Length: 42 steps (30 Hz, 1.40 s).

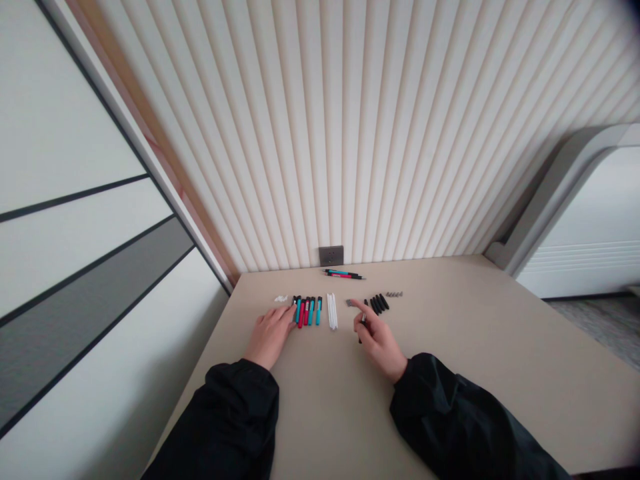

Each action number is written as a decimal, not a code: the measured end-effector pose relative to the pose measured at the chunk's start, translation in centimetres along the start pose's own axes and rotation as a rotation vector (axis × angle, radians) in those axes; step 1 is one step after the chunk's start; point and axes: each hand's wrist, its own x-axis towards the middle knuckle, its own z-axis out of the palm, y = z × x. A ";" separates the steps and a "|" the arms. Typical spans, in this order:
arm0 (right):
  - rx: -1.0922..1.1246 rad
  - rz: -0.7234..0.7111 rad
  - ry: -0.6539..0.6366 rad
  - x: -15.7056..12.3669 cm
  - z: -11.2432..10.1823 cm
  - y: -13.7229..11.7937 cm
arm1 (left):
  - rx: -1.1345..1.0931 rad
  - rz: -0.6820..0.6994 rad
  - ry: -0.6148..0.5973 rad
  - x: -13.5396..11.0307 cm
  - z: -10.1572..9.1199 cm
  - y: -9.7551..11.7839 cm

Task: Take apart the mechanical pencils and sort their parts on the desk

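Observation:
My left hand lies on the table with its fingers stretched out. Its fingertips reach the leftmost of several blue and red pen barrels with black clips; whether they press on that barrel I cannot tell. Between thumb and fingers of my right hand is a small dark pen part, mostly covered. The right index finger points out toward small grey pieces, too small to make out. Several black pen grips lie just beyond that hand. White refill tubes lie side by side between the two hands.
Two pens lie at the back of the beige table, below a wall socket. Small white pieces are at the left, small grey metal tips at the right. A ribbed wall rises behind.

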 end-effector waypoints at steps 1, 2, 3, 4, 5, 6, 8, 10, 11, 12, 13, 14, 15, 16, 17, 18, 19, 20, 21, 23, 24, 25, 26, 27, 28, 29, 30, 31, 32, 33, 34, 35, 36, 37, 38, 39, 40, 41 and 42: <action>0.004 -0.006 0.014 0.0 0.1 0.1 | 0.003 -0.002 0.002 0.0 -0.1 0.0; 0.001 -0.009 0.029 0.1 0.2 0.1 | 0.009 -0.001 0.003 0.0 -0.1 0.0; -0.006 -0.008 0.044 0.1 0.3 0.2 | 0.017 0.000 0.001 0.0 -0.2 0.0; -0.017 -0.001 0.056 0.1 0.4 0.3 | 0.026 0.000 -0.003 0.0 -0.3 0.1; -0.029 0.011 0.063 0.1 0.5 0.4 | 0.033 0.001 -0.008 0.0 -0.3 0.1; -0.039 0.023 0.066 0.1 0.6 0.4 | 0.038 0.002 -0.014 0.0 -0.4 0.1; -0.049 0.038 0.067 0.2 0.6 0.6 | 0.037 -0.001 -0.027 0.0 -0.4 0.1; -0.047 0.036 0.057 0.1 0.7 0.7 | 0.028 -0.011 -0.041 0.0 -0.5 0.1; -0.045 0.033 0.054 0.1 0.8 0.8 | 0.023 -0.018 -0.046 0.0 -0.5 0.1; -0.044 0.030 0.051 0.1 0.8 0.8 | 0.017 -0.024 -0.053 0.0 -0.6 0.1; -0.046 0.028 0.046 0.0 0.9 0.8 | 0.010 -0.029 -0.060 0.0 -0.6 0.1; -0.051 0.025 0.039 0.0 0.9 0.8 | 0.004 -0.031 -0.067 -0.1 -0.7 0.1; -0.059 0.020 0.031 -0.1 1.0 0.8 | -0.001 -0.033 -0.071 -0.1 -0.8 0.2; -0.069 0.015 0.023 -0.1 1.0 0.7 | -0.004 -0.034 -0.074 -0.1 -0.9 0.2; -0.080 0.011 0.015 -0.2 1.0 0.6 | -0.007 -0.033 -0.075 -0.1 -1.0 0.3; -0.091 0.009 0.011 -0.2 1.0 0.5 | -0.006 -0.032 -0.072 -0.1 -1.1 0.4; -0.102 0.009 0.009 -0.2 1.0 0.4 | -0.004 -0.032 -0.067 -0.1 -1.1 0.4; -0.112 0.011 0.008 -0.2 1.0 0.3 | 0.000 -0.033 -0.063 0.0 -1.2 0.5; -0.120 0.012 0.006 -0.2 1.0 0.2 | 0.004 -0.034 -0.059 0.0 -1.2 0.6; -0.131 0.010 -0.003 -0.3 0.9 0.0 | 0.010 -0.037 -0.051 0.0 -1.0 0.6; -0.137 0.009 -0.010 -0.3 0.9 -0.1 | 0.011 -0.036 -0.046 0.0 -0.9 0.6; -0.144 0.007 -0.017 -0.3 0.8 -0.2 | 0.009 -0.034 -0.040 0.0 -0.8 0.6; -0.152 0.007 -0.022 -0.3 0.8 -0.2 | 0.006 -0.031 -0.030 -0.1 -0.7 0.5; -0.160 0.008 -0.026 -0.3 0.8 -0.3 | 0.001 -0.028 -0.016 -0.1 -0.6 0.5; -0.165 0.008 -0.027 -0.3 0.8 -0.4 | -0.004 -0.026 0.003 -0.2 -0.6 0.5; -0.167 0.007 -0.029 -0.3 0.8 -0.4 | -0.009 -0.025 0.028 -0.2 -0.6 0.5; -0.167 0.003 -0.030 -0.3 0.8 -0.5 | -0.016 -0.022 0.060 -0.1 -0.7 0.6; -0.169 -0.004 -0.029 -0.3 0.8 -0.5 | -0.025 -0.013 0.097 -0.1 -1.0 0.8; -0.173 -0.013 -0.028 -0.3 0.7 -0.6 | -0.038 0.004 0.138 0.0 -1.3 1.1; -0.178 -0.024 -0.025 -0.3 0.7 -0.7 | -0.060 0.034 0.177 0.0 -1.6 1.5; -0.182 -0.039 -0.020 -0.3 0.7 -0.8 | -0.088 0.072 0.209 0.1 -2.0 2.0; -0.184 -0.057 -0.017 -0.3 0.7 -0.9 | -0.121 0.118 0.231 0.1 -2.3 2.7; -0.183 -0.077 -0.013 -0.4 0.6 -1.0 | -0.149 0.164 0.234 0.1 -2.6 3.5; -0.178 -0.098 -0.008 -0.4 0.6 -1.2 | -0.167 0.207 0.222 0.1 -2.7 4.4; -0.172 -0.117 -0.004 -0.4 0.6 -1.3 | -0.180 0.247 0.207 0.0 -2.8 5.4; -0.169 -0.134 0.004 -0.4 0.6 -1.4 | -0.188 0.286 0.186 0.0 -2.7 6.4; -0.167 -0.149 0.016 -0.4 0.6 -1.5 | -0.192 0.319 0.172 0.0 -2.6 7.3; -0.167 -0.161 0.033 -0.4 0.6 -1.5 | -0.193 0.333 0.171 0.0 -2.4 8.1; -0.168 -0.172 0.053 -0.4 0.7 -1.6 | -0.192 0.332 0.171 0.1 -2.1 8.8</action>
